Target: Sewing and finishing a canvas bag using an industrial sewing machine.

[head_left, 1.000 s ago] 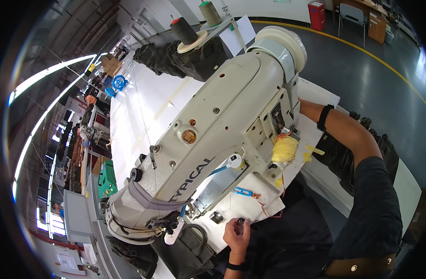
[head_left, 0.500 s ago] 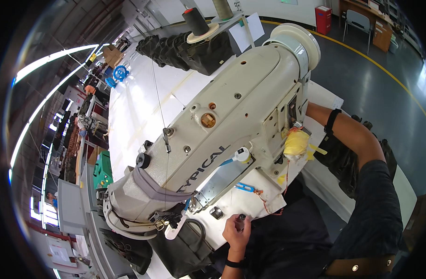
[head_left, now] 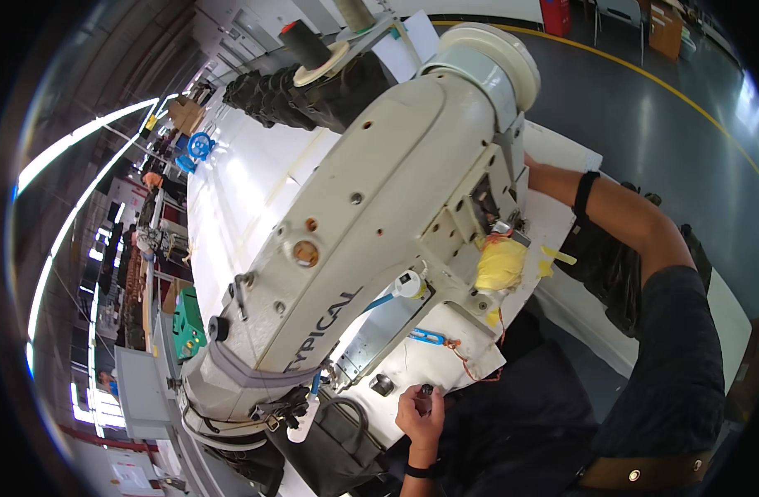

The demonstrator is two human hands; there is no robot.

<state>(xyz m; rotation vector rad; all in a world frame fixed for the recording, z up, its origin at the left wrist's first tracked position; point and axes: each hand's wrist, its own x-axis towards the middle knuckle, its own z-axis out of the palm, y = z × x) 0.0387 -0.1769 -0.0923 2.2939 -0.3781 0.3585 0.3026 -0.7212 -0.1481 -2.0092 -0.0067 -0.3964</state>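
Observation:
My left hand (head_left: 418, 420) pinches a small dark cylindrical part (head_left: 426, 390) at the front edge of a white sewing machine's bed (head_left: 470, 348). A small dark metal piece (head_left: 381, 383) lies to its left, near a blue plastic tool (head_left: 426, 336) with orange thread. My right hand (head_left: 535, 174) reaches behind the upright column of the sewing machine (head_left: 371, 207), below the handwheel (head_left: 512, 70); its fingers are hidden. A yellow-wrapped bundle (head_left: 499, 265) is fixed to the column. Dark fabric bags (head_left: 330, 447) are bunched under the needle end.
Thread cones (head_left: 305, 45) stand on a rack behind the machine, with dark bags (head_left: 263, 99) on the long white table (head_left: 230, 190). A green machine (head_left: 187, 323) stands left. Distant workers (head_left: 154, 180) are at the far left. A chair (head_left: 618, 16) is by a desk.
The view has shifted a little, so the machine sits higher and further left in the picture. My left hand keeps its pinch and my right arm stays reached behind the column.

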